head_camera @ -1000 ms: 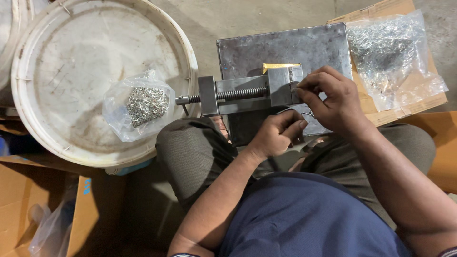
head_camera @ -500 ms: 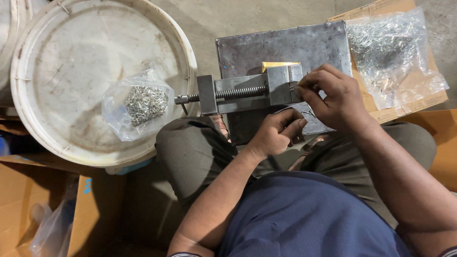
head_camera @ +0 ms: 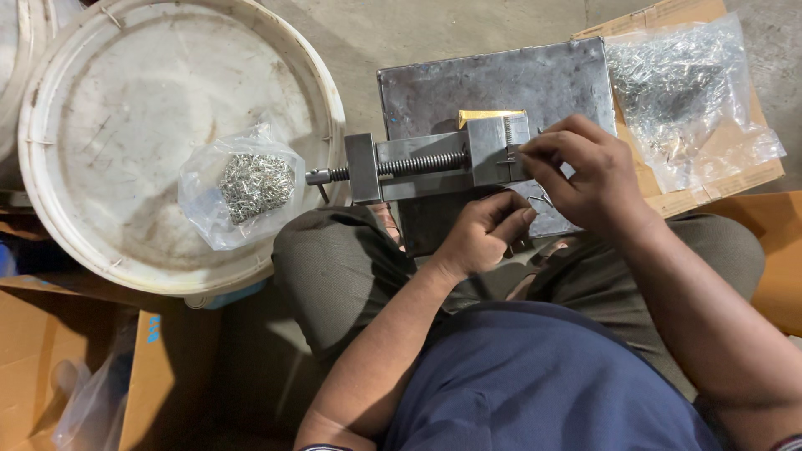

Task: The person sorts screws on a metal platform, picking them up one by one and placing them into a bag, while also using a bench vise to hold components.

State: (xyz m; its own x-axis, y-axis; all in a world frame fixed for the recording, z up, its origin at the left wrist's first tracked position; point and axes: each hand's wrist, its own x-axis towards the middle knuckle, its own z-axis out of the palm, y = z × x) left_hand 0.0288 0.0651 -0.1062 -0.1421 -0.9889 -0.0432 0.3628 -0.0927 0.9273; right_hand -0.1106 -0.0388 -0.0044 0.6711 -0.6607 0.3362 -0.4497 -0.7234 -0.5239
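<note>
two bags point(head_camera: 246, 185) of small metal bits wait — right hand point(head_camera: 585, 171) pinches one at the vise point(head_camera: 443, 163), left hand point(head_camera: 484, 234) curled beside

A single view comes from a camera worn on the person's head, looking almost straight down over the chest and lap. It sits close: the blue shirt fills the bottom edge, and both forearms reach up into the frame. The left hand point(head_camera: 483, 232) and right hand point(head_camera: 585, 171) meet near the centre at a small metal vise point(head_camera: 434, 159). A white round lid point(head_camera: 117, 125) fills the upper left, concrete floor the top. No second view exists to share any part of the scene.
</note>
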